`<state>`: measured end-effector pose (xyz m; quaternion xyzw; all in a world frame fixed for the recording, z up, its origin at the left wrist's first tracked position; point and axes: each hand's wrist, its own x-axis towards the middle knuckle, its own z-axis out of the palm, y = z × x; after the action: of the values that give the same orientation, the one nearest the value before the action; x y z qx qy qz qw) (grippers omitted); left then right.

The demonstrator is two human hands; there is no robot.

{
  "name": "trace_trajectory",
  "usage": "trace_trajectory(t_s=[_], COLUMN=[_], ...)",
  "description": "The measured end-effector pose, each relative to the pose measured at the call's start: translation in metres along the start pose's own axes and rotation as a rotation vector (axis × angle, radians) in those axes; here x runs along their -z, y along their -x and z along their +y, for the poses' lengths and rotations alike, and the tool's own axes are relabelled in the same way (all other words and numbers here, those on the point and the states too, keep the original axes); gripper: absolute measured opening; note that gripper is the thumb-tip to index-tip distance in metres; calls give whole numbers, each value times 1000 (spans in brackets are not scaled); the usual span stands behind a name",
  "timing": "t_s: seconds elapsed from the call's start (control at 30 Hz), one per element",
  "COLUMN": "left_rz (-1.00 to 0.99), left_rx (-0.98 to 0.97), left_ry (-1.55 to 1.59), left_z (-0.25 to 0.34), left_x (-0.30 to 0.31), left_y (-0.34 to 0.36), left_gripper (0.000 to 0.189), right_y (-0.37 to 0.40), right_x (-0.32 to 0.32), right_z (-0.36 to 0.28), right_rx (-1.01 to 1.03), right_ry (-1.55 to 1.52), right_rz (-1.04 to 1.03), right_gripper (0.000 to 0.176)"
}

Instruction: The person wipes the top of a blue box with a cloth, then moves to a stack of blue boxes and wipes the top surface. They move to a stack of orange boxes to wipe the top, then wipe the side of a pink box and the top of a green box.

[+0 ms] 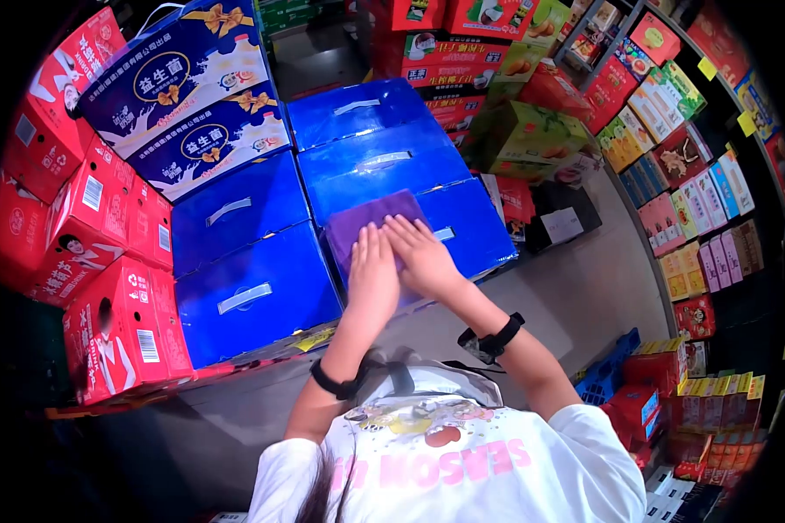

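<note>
A folded purple cloth (347, 228) lies flat across the tops of the blue boxes (340, 187), near the front edge of the stack. My left hand (373, 270) rests palm down on the cloth with its fingers stretched out. Beside it, my right hand (420, 254) also lies flat on the cloth, its fingers straight and pointing up and to the left. The fingertips of the two hands almost meet. Each blue box top carries a pale carry handle (245, 298). Part of one handle shows just right of my right hand.
Red drink cartons (118, 336) line the left side, and blue-and-white printed boxes (183, 83) stand behind. At the back, red and green cartons (528, 139) are stacked. Shelves of packaged goods (689, 192) run along the right, with a blue crate (609, 366) on the floor.
</note>
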<state>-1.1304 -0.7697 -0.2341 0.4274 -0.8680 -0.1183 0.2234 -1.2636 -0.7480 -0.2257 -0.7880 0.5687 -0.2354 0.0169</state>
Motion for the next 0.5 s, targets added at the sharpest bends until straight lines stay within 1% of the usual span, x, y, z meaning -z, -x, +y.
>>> trace_trajectory(t_s=[0.03, 0.07, 0.13, 0.2, 0.27, 0.33, 0.4, 0.5], left_rz=[-15, -32, -53, -84, -75, -46, -36, 7], left_rx=[-33, -68, -158, -226, -242, -192, -96, -15], left_ry=[31, 60, 36, -14, -53, 25, 49, 5], left_z=[4, 11, 30, 49, 53, 49, 38, 11], left_x=[-6, -14, -33, -41, -44, -40, -32, -7], left_y=[-15, -27, -41, -42, -37, -33, -28, -11], left_gripper=[51, 50, 49, 49, 48, 48, 45, 43], right_y=[1, 4, 23, 42, 47, 45, 33, 4], right_x=[6, 13, 22, 30, 28, 28, 22, 16], right_z=[9, 18, 37, 44, 43, 35, 26, -3], right_rx=[-52, -126, -221, -275, -300, -324, -291, -194], right_ry=[-23, -7, -28, 42, 55, 65, 11, -43], right_rz=[31, 32, 47, 45, 33, 16, -7, -49], right_gripper=[60, 62, 66, 64, 64, 64, 64, 63])
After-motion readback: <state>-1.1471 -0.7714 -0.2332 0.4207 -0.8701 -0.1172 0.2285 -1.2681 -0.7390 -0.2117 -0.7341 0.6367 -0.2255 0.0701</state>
